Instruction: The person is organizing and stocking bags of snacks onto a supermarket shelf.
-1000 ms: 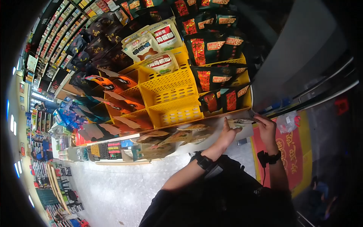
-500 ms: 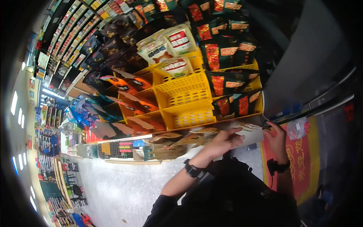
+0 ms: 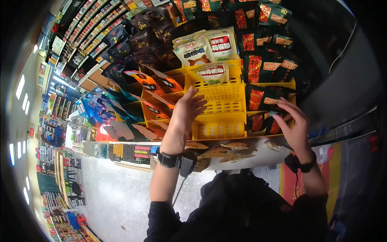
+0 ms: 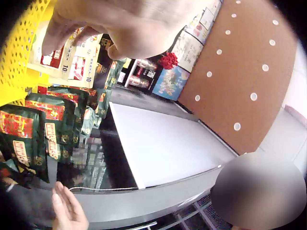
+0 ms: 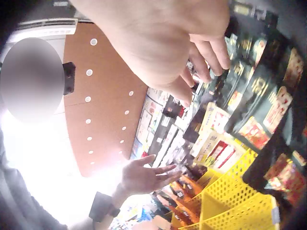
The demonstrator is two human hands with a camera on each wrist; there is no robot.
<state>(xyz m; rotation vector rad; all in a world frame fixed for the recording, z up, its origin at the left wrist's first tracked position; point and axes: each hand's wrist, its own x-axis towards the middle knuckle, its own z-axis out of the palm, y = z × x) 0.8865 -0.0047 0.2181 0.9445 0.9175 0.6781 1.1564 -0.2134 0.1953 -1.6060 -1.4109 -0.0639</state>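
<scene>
I see left hand (image 3: 186,111) in front of yellow bin (image 3: 219,105), right hand (image 3: 292,127) at red bags (image 3: 258,99) just right of bin. Fingers of both spread, gripping nothing. I judge no bag picked yet, handling all ahead.

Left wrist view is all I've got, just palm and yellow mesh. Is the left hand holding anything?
Observer: No. The head view shows the left hand raised, fingers spread, holding nothing, in front of the yellow basket rack.
Operator: Where's the right hand?
Observer: The right hand is at the dark red-labelled packets in the rack's right column, fingers curved; I see nothing in it.
Operator: Anything below the rack?
Observer: Tan packets lie on a white shelf under it.
</scene>
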